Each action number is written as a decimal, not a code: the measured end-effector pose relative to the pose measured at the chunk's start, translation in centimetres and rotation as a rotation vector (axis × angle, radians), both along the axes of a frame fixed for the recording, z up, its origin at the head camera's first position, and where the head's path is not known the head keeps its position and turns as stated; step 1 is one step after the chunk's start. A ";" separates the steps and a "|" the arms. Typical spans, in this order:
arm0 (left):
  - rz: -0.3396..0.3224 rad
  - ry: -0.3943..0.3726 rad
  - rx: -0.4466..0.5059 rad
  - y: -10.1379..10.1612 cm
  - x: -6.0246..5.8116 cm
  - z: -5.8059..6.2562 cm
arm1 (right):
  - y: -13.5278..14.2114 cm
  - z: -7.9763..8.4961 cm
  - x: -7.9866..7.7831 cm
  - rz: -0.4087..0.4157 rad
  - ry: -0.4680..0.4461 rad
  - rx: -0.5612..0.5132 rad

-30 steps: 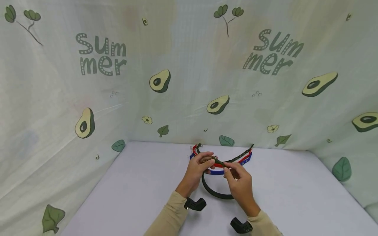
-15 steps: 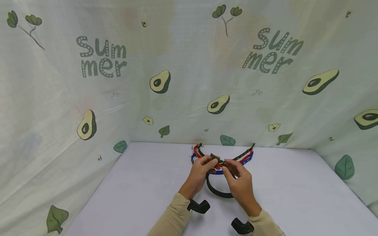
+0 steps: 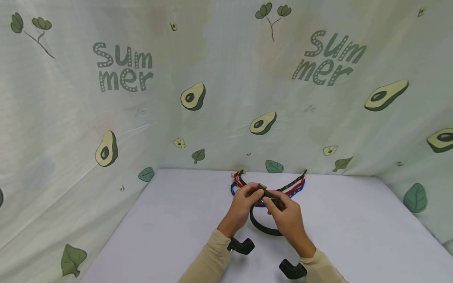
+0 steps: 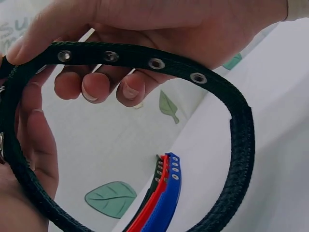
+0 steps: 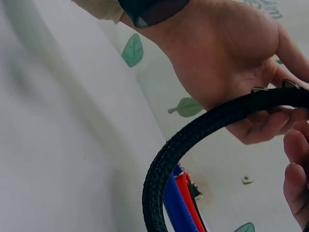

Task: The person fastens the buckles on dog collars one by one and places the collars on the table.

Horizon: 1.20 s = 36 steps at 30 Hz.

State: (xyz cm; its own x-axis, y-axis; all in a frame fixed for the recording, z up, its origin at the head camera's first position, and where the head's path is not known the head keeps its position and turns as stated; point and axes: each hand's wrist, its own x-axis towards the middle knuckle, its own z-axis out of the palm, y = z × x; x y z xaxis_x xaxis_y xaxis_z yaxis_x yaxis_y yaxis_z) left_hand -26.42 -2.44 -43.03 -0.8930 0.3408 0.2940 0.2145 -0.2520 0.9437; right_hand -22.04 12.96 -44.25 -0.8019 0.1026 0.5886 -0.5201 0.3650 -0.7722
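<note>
A dark green collar (image 3: 265,228) is bent into a loop between both hands, its lower curve hanging toward me. Metal-ringed eyelets run along its strap (image 4: 156,63) in the left wrist view. My left hand (image 3: 243,203) pinches the strap between thumb and fingers, close to where the loop's two ends meet. On the other side, my right hand (image 3: 289,218) grips the collar near its metal buckle (image 5: 290,84). The buckle is cut off at the edge of both wrist views. Fingertips of the two hands are almost together at the strap ends.
Behind the hands, a blue collar (image 3: 297,190), a red one (image 4: 153,208) and another dark green one (image 3: 295,182) lie side by side in a curve on the white table (image 3: 170,220). A printed curtain (image 3: 226,98) rises at the table's back edge.
Both hands have shifted slightly right, carrying the collar. The green strap end now sticks up past the left thumb, and the right fingers have moved in closer to the left ones.
</note>
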 end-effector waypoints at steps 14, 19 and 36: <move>0.091 -0.033 0.136 -0.3 -0.2 -0.9 | -0.3 -0.4 0.1 -0.045 -0.072 -0.033; 0.067 -0.066 0.155 -0.4 -0.3 -1.1 | -0.4 -0.3 0.1 -0.059 -0.119 -0.082; 0.003 0.015 -0.155 0.4 0.1 -1.1 | -0.4 3.7 2.6 -0.082 -0.018 -0.135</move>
State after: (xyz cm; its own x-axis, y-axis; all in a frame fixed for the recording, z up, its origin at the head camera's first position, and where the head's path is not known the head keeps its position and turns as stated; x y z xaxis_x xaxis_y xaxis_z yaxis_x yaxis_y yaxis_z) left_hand -26.36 -2.07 -44.11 -0.8899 0.3804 0.2516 0.2295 -0.1031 0.9678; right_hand -19.45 12.58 -40.51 -0.7980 0.2457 0.5503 -0.4782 0.2976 -0.8263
